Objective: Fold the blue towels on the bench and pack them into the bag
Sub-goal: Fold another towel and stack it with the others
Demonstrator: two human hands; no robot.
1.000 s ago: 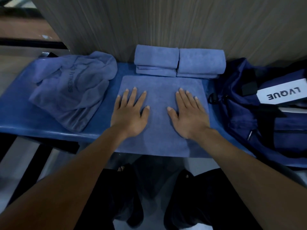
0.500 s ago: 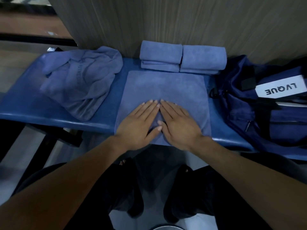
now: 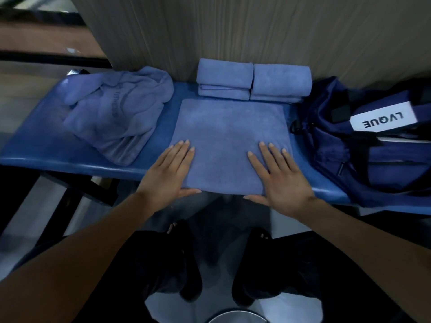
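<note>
A half-folded blue towel (image 3: 229, 134) lies flat across the middle of the blue bench (image 3: 44, 145). My left hand (image 3: 170, 173) presses on its near left corner with straight fingers, thumb along the near edge. My right hand (image 3: 281, 180) lies flat on the near right corner in the same way. Behind this towel, two folded blue towels (image 3: 225, 78) (image 3: 281, 81) sit side by side against the wall. A crumpled blue towel (image 3: 116, 113) with dark lettering lies on the left part of the bench. The navy bag (image 3: 363, 145) with a white LVQUE label rests at the right.
A wood-grain wall (image 3: 233, 29) stands right behind the bench. My legs and dark shoes (image 3: 186, 264) are on the grey floor below the bench's front edge. A round metal rim (image 3: 235, 317) shows at the bottom of the view.
My hands were together at the towel's near middle and have slid apart to its near left and right corners.
</note>
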